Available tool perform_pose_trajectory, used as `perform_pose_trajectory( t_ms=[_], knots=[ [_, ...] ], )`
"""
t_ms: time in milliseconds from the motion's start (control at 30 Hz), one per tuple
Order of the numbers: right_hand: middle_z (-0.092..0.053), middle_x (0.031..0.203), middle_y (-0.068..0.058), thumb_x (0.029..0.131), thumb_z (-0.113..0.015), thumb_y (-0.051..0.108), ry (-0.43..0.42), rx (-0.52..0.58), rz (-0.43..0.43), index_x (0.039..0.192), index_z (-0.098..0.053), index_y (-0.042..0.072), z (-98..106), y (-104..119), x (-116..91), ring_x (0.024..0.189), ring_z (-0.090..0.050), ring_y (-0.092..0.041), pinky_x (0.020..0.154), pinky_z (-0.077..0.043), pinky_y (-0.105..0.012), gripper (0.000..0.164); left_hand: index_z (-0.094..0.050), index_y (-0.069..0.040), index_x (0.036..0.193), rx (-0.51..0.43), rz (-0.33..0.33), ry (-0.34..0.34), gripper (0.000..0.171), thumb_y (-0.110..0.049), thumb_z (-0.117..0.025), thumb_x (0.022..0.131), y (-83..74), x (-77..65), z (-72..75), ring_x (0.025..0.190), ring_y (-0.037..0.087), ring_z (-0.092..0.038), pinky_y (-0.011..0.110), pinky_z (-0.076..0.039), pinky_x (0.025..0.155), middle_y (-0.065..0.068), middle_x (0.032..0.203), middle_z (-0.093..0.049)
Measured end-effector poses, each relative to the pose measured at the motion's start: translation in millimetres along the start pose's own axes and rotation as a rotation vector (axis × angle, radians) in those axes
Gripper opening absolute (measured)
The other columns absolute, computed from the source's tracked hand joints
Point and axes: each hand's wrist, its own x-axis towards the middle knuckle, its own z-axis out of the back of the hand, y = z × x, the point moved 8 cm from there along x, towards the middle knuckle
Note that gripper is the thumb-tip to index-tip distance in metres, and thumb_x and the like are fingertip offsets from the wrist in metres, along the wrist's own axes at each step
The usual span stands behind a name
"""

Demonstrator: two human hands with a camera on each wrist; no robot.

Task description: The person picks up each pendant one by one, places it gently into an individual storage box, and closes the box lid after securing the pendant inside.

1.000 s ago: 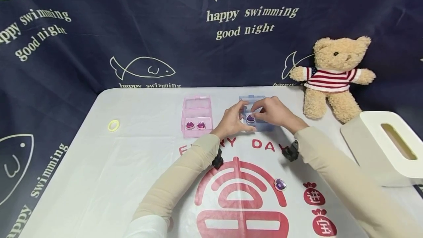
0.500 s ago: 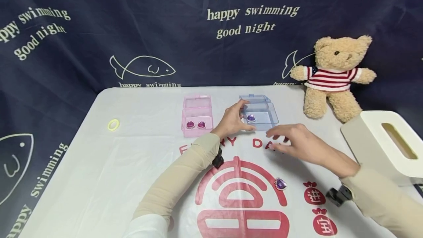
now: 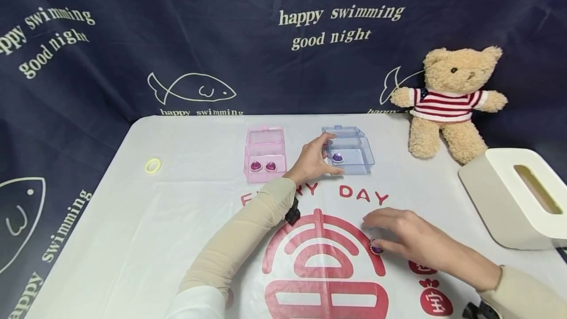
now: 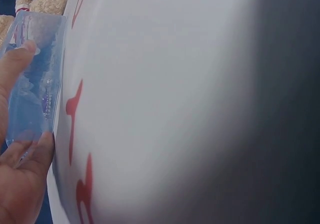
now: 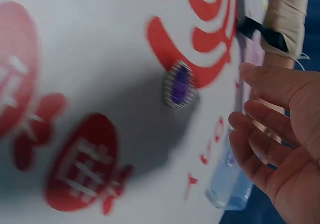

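- The left hand (image 3: 310,160) is gripping the open blue box (image 3: 361,160), its thumb and fingers curling about the side; this is probably serving to keep the light plastic steady on the tabletop (image 3: 190,225).
- The right hand (image 3: 415,236) is hovering over the red print, its fingers parting and bending loosely, and it is holding nothing; the right wrist view is showing clear space between the fingertips and the loose purple gem (image 5: 180,86).
- That gem is lying on the tabletop, near the end of a red arc, its pale beaded rim showing.
- A second purple gem (image 3: 337,157) is sitting inside the blue box, towards its left side.
- The pink box (image 3: 265,149) is standing open beside it, two magenta gems (image 3: 263,166) lying side by side inside; the colours seem to be deciding which box holds which gems.
- Both lids are leaning back towards the cloth backdrop (image 3: 248,38), which is leaving the front sides accessible.
- The backdrop is reading "happy swimming" and "good night" amid fish outlines.
- Red lettering on the tabletop is showing "DAY", the word before it partly hiding behind the left arm; a red pouch print (image 3: 436,302) is bearing what looks like 宝.
- No brand is showing.
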Motion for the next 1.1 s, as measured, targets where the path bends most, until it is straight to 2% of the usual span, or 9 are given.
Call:
perform_pose_trajectory(
  t_ms=[67, 233, 367, 533, 767, 1100],
  knots=[
    [-0.069, 0.111, 0.005, 0.077, -0.081, 0.022, 0.021, -0.005, -0.005, 0.111, -0.07, 0.016, -8, 0, -4, 0.101, -0.065, -0.015, 0.083, -0.057, -0.037, 0.036, -0.043, -0.013, 0.14, -0.004, 0.003, -0.002, 0.092, -0.022, -0.092, 0.063, -0.1, 0.1, 0.5, 0.121, 0.021, -0.056, 0.028, -0.049, 0.099, 0.01, 0.139, -0.053],
    [-0.068, 0.11, 0.007, 0.074, -0.083, 0.024, 0.013, -0.044, -0.005, 0.11, -0.071, 0.017, -20, 1, -11, 0.099, -0.064, -0.013, 0.081, -0.058, -0.035, 0.038, -0.043, -0.012, 0.141, -0.013, 0.001, -0.002, 0.092, -0.021, -0.092, 0.063, -0.6, 0.6, 0.4, 0.122, 0.02, -0.055, 0.027, -0.049, 0.099, 0.01, 0.139, -0.053],
    [-0.066, 0.107, 0.005, 0.07, -0.085, 0.019, 0.001, -0.071, -0.002, 0.107, -0.072, 0.015, -28, 0, -15, 0.095, -0.062, -0.011, 0.077, -0.058, -0.031, 0.039, -0.043, -0.013, 0.14, -0.006, 0.002, 0.0, 0.092, -0.022, -0.092, 0.063, -0.4, 0.0, 0.3, 0.121, 0.02, -0.056, 0.028, -0.049, 0.099, 0.01, 0.137, -0.054],
    [-0.066, 0.101, 0.005, 0.068, -0.085, 0.01, -0.053, -0.088, 0.046, 0.099, -0.074, 0.013, -31, 2, -16, 0.09, -0.06, -0.01, 0.072, -0.057, -0.026, 0.034, -0.043, -0.014, 0.141, 0.013, 0.007, 0.002, 0.091, -0.023, -0.091, 0.064, 0.0, -0.4, 1.2, 0.118, 0.019, -0.057, 0.027, -0.049, 0.097, 0.009, 0.135, -0.056],
    [-0.065, 0.094, 0.008, 0.064, -0.087, 0.009, -0.13, -0.117, 0.094, 0.091, -0.076, 0.016, -29, 3, -18, 0.086, -0.06, -0.008, 0.069, -0.056, -0.023, 0.029, -0.043, -0.015, 0.14, 0.051, -0.003, -0.004, 0.091, -0.027, -0.091, 0.064, -0.3, 1.5, -0.7, 0.114, 0.019, -0.057, 0.026, -0.049, 0.094, 0.007, 0.132, -0.057],
    [-0.063, 0.092, 0.009, 0.066, -0.086, 0.01, -0.068, -0.08, 0.043, 0.088, -0.073, 0.017, -30, -3, -14, 0.086, -0.058, -0.007, 0.069, -0.056, -0.024, 0.027, -0.043, -0.014, 0.14, 0.068, -0.009, -0.005, 0.091, -0.029, -0.091, 0.064, 1.0, 1.2, 0.8, 0.116, 0.018, -0.056, 0.028, -0.048, 0.097, 0.008, 0.134, -0.056]
  ],
)
